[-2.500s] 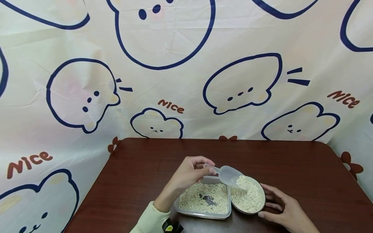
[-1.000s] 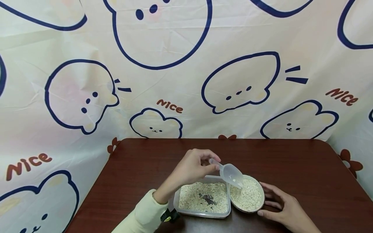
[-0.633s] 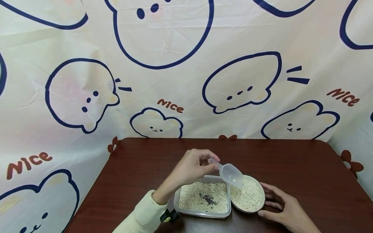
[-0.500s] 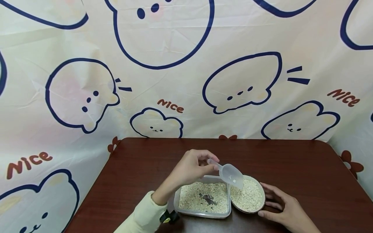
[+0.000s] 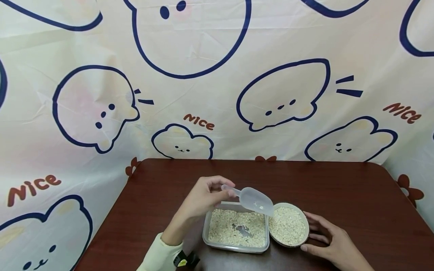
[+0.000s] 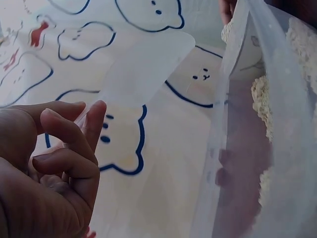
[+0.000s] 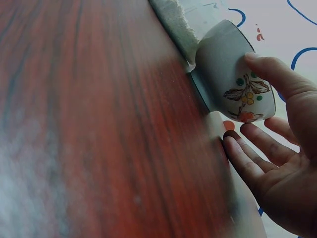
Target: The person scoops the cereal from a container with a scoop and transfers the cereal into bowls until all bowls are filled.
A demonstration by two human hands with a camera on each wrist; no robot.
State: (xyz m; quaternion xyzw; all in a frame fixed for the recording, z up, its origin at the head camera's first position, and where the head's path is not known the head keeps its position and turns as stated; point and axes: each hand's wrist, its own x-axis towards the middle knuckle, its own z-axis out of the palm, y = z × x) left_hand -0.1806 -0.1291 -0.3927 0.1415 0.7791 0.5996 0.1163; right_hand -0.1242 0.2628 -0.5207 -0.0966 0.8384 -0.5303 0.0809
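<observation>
My left hand (image 5: 198,199) pinches the handle of a translucent plastic scoop (image 5: 255,200) between thumb and fingers. The scoop hangs over the right side of a clear rectangular container (image 5: 234,249), its tip overlapping the bowl's left rim in the head view. A few flakes cling inside the scoop. Pale oat flakes (image 5: 223,227) fill much of the container, with a bare patch near the middle. Right beside it stands a round white bowl (image 7: 233,74) with a painted floral pattern, filled with oats (image 5: 288,227). My right hand (image 5: 330,241) holds the bowl's right side, thumb and fingertips against its wall.
Both vessels stand on a dark reddish-brown table (image 5: 162,195). A pale curtain (image 5: 217,94) with blue-outlined cartoon figures hangs behind it. A dark band (image 5: 184,259) sits at the left wrist, below a pale green sleeve (image 5: 159,254).
Oats slid from the scoop into the bowl, leaving the scoop nearly bare. My left hand then drew the scoop back left, off the bowl. My right hand stayed on the bowl.
</observation>
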